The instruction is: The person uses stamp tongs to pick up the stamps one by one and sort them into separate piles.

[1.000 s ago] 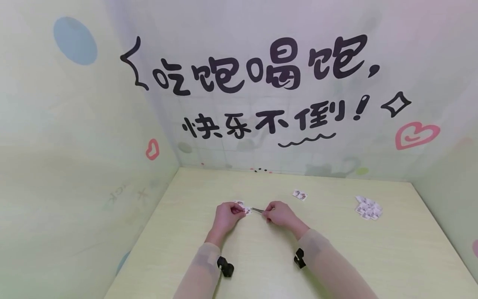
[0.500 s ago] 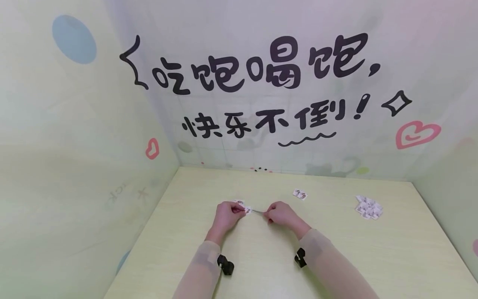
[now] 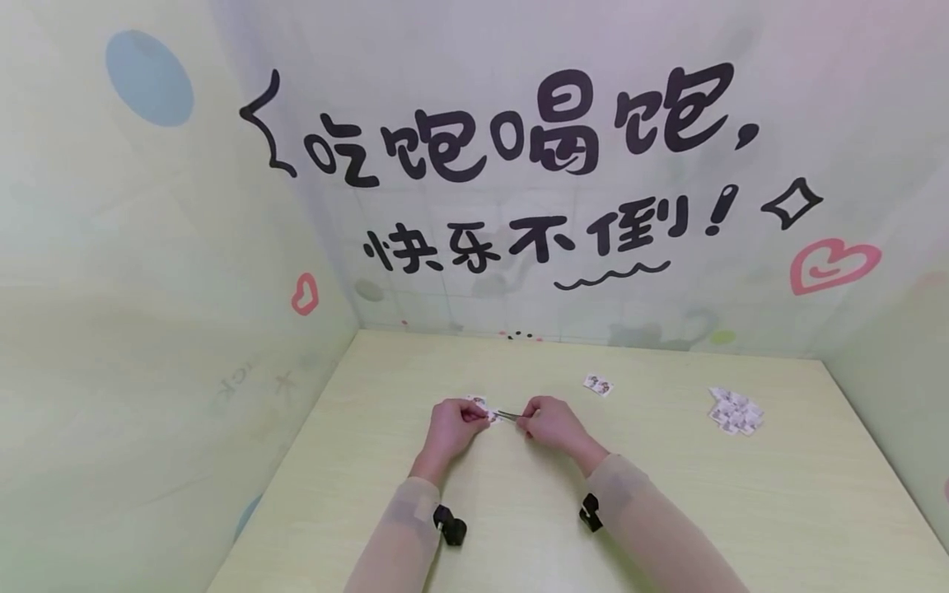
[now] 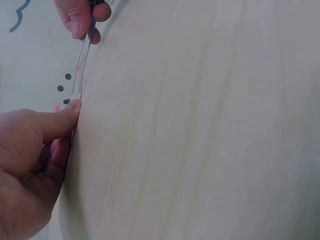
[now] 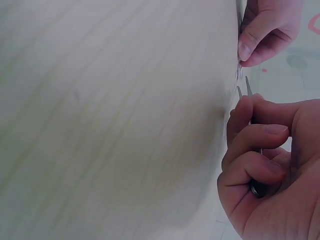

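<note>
In the head view my left hand (image 3: 449, 428) pinches the edge of a small white printed piece of paper (image 3: 493, 417) between thumb and fingers, low over the table. From the right, my right hand (image 3: 550, 424) holds slim metal tweezers (image 3: 507, 415). Their tips stand a little apart, right beside the paper and the left fingertips. In the right wrist view the fingers curl round the tweezers (image 5: 249, 87), with a dark rounded end (image 5: 258, 189) showing in the palm. Another small printed piece (image 3: 476, 400) lies just beyond the left hand, partly covered by it.
A printed white piece (image 3: 597, 385) lies farther back on the pale wooden table (image 3: 534, 527). At the right is a heap of small whitish pieces (image 3: 735, 411). Decorated walls (image 3: 519, 305) close off the table's back and sides.
The tweezers' tips were apart, then looked together half a second ago, and are now apart again. My right hand has moved slightly left, closer to the paper; the left hand has stayed put.
</note>
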### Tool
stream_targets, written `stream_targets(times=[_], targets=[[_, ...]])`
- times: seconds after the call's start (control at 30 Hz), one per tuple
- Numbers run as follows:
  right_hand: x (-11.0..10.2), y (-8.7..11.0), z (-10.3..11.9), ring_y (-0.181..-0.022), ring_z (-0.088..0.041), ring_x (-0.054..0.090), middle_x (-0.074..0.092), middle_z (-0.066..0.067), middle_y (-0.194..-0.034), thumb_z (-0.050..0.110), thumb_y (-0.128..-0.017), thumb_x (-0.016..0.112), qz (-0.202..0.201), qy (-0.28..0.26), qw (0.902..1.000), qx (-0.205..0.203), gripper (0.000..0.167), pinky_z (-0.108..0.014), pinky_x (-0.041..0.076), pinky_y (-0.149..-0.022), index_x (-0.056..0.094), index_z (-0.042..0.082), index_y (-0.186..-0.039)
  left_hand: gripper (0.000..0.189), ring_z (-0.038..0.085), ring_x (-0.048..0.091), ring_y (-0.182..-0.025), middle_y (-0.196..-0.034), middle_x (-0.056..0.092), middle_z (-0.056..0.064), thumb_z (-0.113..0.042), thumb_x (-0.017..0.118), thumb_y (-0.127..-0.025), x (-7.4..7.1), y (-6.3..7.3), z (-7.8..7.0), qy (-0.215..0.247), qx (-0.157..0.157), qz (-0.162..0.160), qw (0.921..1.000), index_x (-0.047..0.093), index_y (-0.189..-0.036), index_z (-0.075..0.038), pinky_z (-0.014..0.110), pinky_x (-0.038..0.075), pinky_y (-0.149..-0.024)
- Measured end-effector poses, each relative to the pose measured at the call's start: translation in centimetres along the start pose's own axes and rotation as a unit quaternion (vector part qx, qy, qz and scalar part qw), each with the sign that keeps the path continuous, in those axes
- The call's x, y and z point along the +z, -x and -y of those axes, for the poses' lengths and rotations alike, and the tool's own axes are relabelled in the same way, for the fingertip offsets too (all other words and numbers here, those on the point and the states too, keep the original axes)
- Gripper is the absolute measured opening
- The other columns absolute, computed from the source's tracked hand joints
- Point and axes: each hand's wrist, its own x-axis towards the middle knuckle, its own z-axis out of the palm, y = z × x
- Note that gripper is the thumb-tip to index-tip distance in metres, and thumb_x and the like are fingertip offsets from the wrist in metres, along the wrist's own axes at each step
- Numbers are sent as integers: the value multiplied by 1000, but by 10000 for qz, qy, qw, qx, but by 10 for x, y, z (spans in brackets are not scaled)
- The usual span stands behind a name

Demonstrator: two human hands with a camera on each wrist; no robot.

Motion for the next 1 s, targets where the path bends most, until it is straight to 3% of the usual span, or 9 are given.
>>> stream_targets(times=[0.47,1.0], targets=[[1,-1,10,-73,-18,58,67,2,-83,26,-100,75,-156,1161,9928,-255,14,-34,46,-66,70,17,-90,9,11,65,-75,-85,74,2,-1,88,-87,0,-1,-1,110,-16,-23,9999,81,-92,-5,27,57,-72],[4,-3,12,-69,-17,58,66,2,-81,25,-99,76,-181,1236,9919,-229,14,-34,45,-62,69,18,-89,10,11,64,-73,-84,73,2,0,87,-87,1,-1,0,123,52,-17,9999,80,-91,-4,26,57,-70]])
